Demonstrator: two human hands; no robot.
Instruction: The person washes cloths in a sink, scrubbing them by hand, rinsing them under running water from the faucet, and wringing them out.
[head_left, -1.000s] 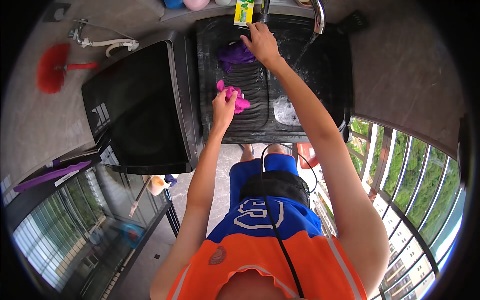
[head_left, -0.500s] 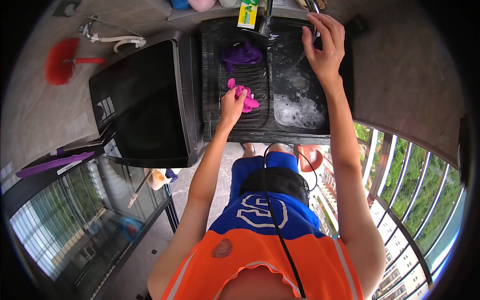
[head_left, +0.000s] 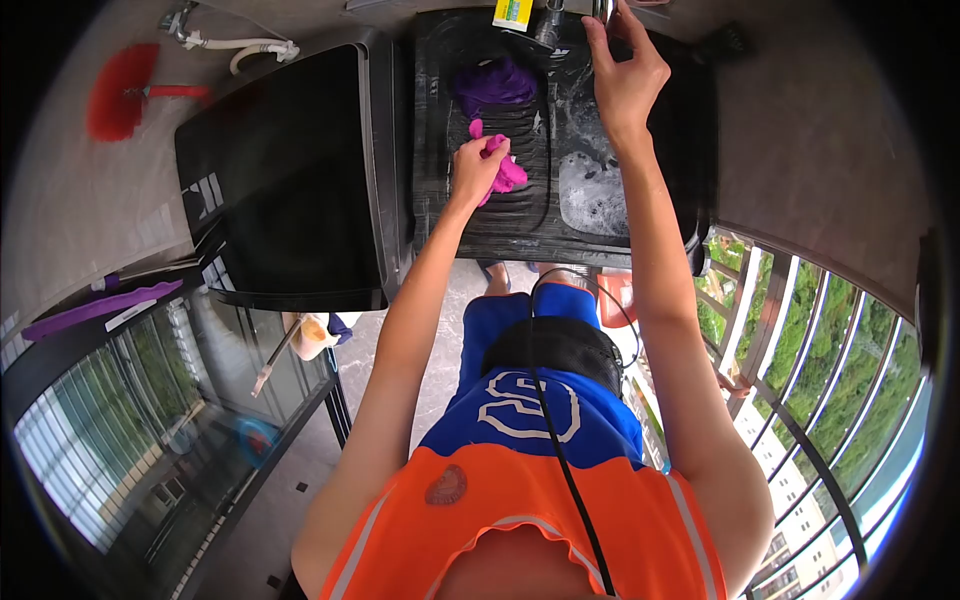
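Note:
My left hand [head_left: 478, 172] is closed on a bright pink cloth [head_left: 510, 174], a crumpled piece lying on the ribbed washboard part of a black sink [head_left: 440, 225]. Just beyond it a dark purple cloth [head_left: 495, 84] lies bunched on the same ribs. At the top edge of the view, my right hand [head_left: 630, 85] has its thumb and fingers around a chrome faucet [head_left: 602, 9], whose upper part is cut off. Below that hand, soapy water with white foam [head_left: 592, 195] covers part of the basin; my right forearm hides its right side.
A black top-lid washing machine [head_left: 280, 180] stands left of the sink. A yellow-green packet [head_left: 512, 13] and a dark pipe [head_left: 550, 25] are at the back. A red brush [head_left: 125, 92] hangs on the left wall. Railings [head_left: 800, 330] run along the right; a cable crosses my shirt.
The view has shifted, so the sink sits higher in the picture. My right hand's thumb and fingers have come around the faucet. My left hand still holds the pink cloth on the ribs.

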